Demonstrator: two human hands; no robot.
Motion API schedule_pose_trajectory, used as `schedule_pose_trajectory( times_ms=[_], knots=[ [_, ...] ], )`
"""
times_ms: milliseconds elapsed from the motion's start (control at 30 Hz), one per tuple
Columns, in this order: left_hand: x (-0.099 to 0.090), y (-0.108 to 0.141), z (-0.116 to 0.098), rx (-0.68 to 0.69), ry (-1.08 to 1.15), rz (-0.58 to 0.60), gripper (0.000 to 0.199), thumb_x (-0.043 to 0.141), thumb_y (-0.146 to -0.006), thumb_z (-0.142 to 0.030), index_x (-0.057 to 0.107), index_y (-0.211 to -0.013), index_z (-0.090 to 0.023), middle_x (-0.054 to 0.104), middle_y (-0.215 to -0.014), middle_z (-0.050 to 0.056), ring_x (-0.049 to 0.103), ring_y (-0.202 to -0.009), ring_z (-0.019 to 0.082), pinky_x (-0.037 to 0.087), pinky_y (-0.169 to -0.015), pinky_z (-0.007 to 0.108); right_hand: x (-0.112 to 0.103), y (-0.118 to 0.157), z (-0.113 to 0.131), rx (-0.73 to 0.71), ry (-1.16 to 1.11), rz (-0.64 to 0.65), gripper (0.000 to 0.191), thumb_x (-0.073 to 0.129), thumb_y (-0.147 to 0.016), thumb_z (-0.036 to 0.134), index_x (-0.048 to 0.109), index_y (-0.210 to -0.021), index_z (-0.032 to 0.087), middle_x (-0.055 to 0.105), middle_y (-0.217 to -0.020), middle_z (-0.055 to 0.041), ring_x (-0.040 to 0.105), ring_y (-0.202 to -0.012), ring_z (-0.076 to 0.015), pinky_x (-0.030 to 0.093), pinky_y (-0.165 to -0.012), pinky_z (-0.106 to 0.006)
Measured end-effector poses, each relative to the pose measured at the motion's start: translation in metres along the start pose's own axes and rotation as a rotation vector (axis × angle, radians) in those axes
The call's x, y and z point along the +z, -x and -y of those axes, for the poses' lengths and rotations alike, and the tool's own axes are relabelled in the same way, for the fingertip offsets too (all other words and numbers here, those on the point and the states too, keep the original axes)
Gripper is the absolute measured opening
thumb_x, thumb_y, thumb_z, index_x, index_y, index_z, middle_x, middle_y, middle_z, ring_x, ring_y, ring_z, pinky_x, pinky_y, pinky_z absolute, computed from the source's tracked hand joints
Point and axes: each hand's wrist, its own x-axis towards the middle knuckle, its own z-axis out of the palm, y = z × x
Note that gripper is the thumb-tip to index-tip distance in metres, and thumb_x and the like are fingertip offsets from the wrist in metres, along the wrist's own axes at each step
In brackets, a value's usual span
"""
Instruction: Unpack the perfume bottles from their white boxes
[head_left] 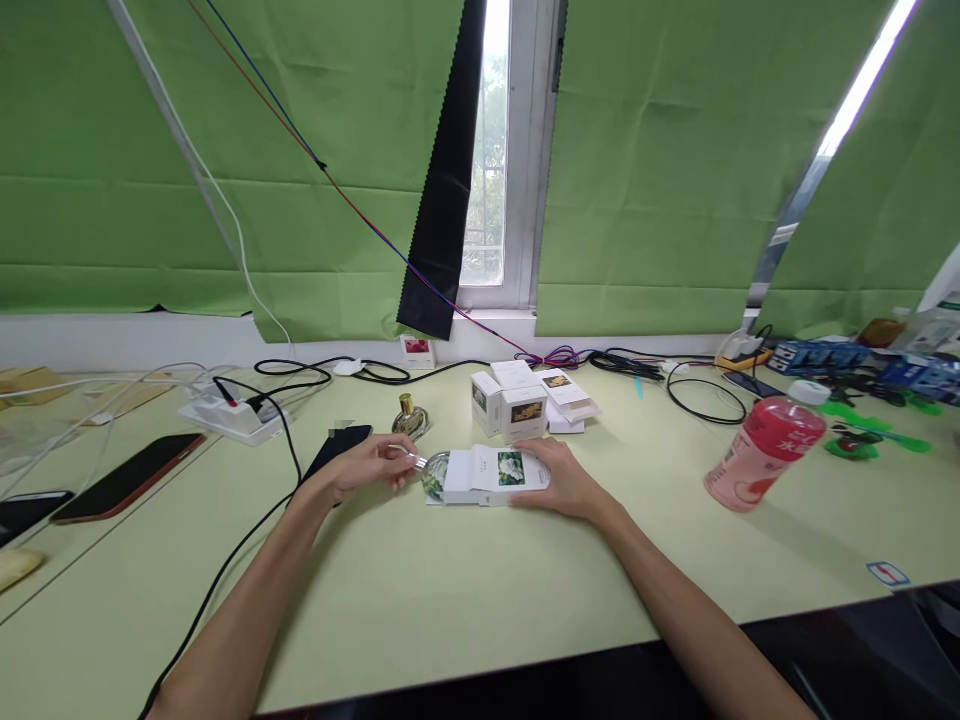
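My left hand (382, 465) pinches the silver cap of a round glass perfume bottle (435, 474). The bottle's body sits at the open left end of a small white box (480, 482) with a white-flower picture, its far part hidden in the cardboard. Around the right end of that box my right hand (559, 478) is closed, fingers behind and thumb in front. Just beyond my left hand, another perfume bottle with a gold cap (409, 418) rests on the table. A dark phone (337, 445) lies partly behind my left wrist.
Several small white boxes (523, 410) are grouped behind the held box. A pink drink bottle (769, 450) stands tilted-looking at right. Black cables (382, 372) run along the back, and one black cable (232, 555) crosses near my left forearm. A power strip (236, 420) and red-edged phone (131, 478) lie left.
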Motion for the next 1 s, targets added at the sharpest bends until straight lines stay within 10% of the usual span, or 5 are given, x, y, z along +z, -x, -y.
schedule_pose_trajectory(
  times_ms=[467, 1000],
  knots=[
    [-0.004, 0.005, -0.016, 0.088, -0.284, -0.38, 0.05, 0.068, -0.066, -0.066, 0.066, -0.077, -0.018, 0.057, -0.061, 0.0, 0.05, -0.055, 0.015, 0.039, -0.052, 0.025, 0.001, 0.0, 0.0, -0.045, 0.039, -0.026, 0.073, 0.08, -0.07, 0.055, 0.058, -0.132, 0.023, 0.062, -0.129, -0.0113, 0.052, -0.121, -0.0332, 0.037, -0.106, -0.05],
    [0.001, -0.031, -0.04, 0.21, -0.887, -0.459, 0.022, 0.052, -0.078, -0.023, 0.071, -0.089, -0.019, 0.073, -0.087, 0.01, 0.063, -0.077, 0.025, 0.04, -0.066, 0.03, 0.002, 0.0, -0.001, -0.05, 0.026, -0.033, 0.073, 0.079, -0.071, 0.056, 0.057, -0.133, 0.024, 0.061, -0.13, -0.011, 0.052, -0.122, -0.0327, 0.037, -0.106, -0.05]
  ],
)
